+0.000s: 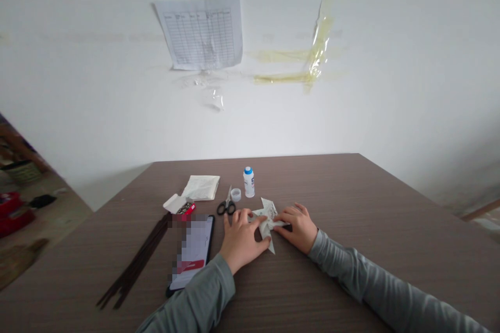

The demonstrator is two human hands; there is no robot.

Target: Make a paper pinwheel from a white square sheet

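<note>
A pale paper pinwheel [269, 227] with pointed, folded blades lies on the table between my hands. My left hand [242, 238] grips its left side, thumb and forefinger on the paper. From the right, my right hand [298, 227] pinches a blade near the centre, and the fingers hide part of that blade. Black-handled scissors [226, 206] rest just beyond my left hand. A white bottle with a blue cap [249, 183] stands upright behind the pinwheel, next to a small clear round container [236, 195].
Left of my left hand lies a phone [197, 244] with a lit screen. Beside it are a bundle of dark thin sticks [136, 260] and an opened small red-and-white box [183, 207]. Folded pale paper [201, 188] lies farther back. The brown table [371, 208] meets a white wall.
</note>
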